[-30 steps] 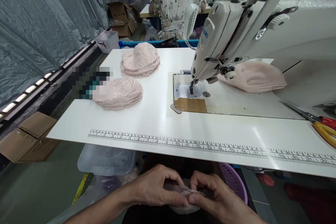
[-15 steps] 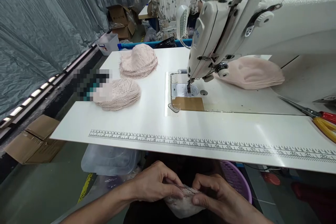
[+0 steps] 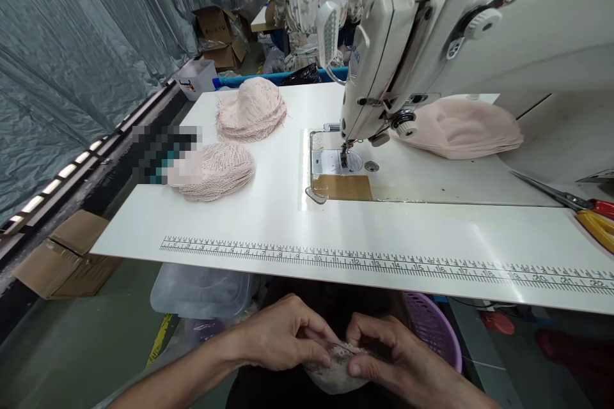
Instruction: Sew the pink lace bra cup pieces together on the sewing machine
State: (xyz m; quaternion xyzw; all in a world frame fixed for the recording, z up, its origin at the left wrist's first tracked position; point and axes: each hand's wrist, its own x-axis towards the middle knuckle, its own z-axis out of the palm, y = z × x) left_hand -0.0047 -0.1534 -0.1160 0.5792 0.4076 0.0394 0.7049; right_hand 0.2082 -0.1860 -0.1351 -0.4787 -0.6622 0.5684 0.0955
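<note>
Below the table's front edge, a small pale lace-like cloth piece (image 3: 336, 374) is pinched between both hands over the lap. My left hand (image 3: 283, 335) grips its left side, thumb against fingers. On the right side, my right hand (image 3: 391, 354) holds its edge between thumb and bent fingers. Beyond them stands a white sewing machine (image 3: 378, 64), its needle area over the metal plate. Two stacks of pink lace pieces, one farther back (image 3: 252, 108) and one nearer (image 3: 213, 171), lie left of it. Smooth pink cup-shaped pieces (image 3: 460, 128) lie under the machine arm.
A white table (image 3: 268, 223) with a printed ruler spans the view. Scissors (image 3: 570, 199) lie at its right. Beneath are a clear plastic box (image 3: 201, 291) and a purple basket (image 3: 434, 329). A cardboard box (image 3: 67, 255) stands at left; a person (image 3: 314, 3) sits beyond.
The view has shifted slightly. Both hands keep their hold on the cloth piece, with my right hand's fingers a little closer to my left hand.
</note>
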